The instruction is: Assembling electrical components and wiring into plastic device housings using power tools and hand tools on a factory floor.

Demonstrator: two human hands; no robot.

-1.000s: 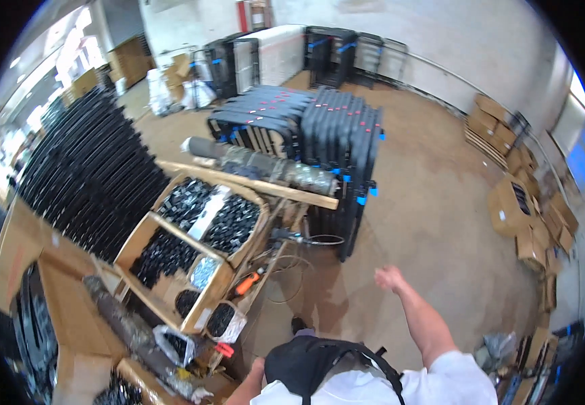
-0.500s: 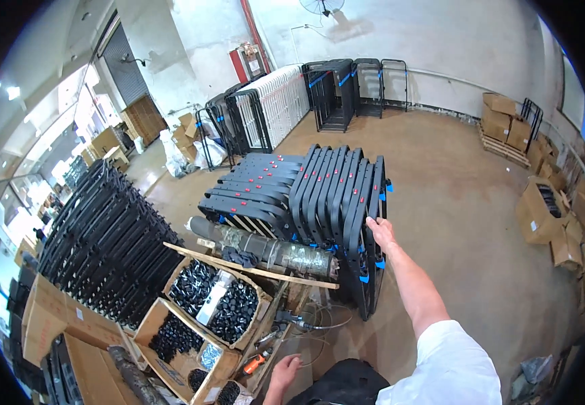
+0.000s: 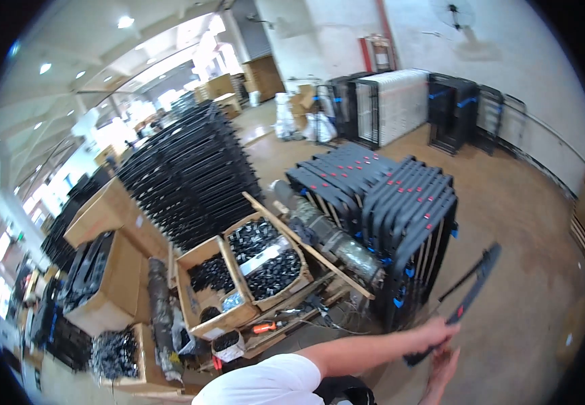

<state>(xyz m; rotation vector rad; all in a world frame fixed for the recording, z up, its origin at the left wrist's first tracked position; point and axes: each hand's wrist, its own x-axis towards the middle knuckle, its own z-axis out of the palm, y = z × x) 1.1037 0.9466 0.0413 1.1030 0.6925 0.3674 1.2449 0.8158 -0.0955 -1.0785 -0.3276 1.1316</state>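
Note:
A black bent frame piece (image 3: 469,298) with a red mark stands tilted in the air at my right front, blurred by motion. My left hand (image 3: 436,333) is closed round its lower part, with the forearm reaching across from the left. Just below it my right hand (image 3: 444,368) comes up from the lower edge, close to the frame piece; its fingers are smeared, and whether they grip is unclear. To the left of the held piece, a row of similar black frames (image 3: 414,192) with red marks and blue clips stands on the floor.
Open cartons of small black parts (image 3: 265,233) sit on a wooden stand to the left, near an orange-handled tool (image 3: 264,328) and a wrapped roll (image 3: 336,244). A tall stack of black frames (image 3: 188,179) rises behind. White frames (image 3: 400,101) line the wall.
The view has swung left. My right hand has left the end of the frame row and come down near my body. My left hand has crossed rightward and now holds a frame piece.

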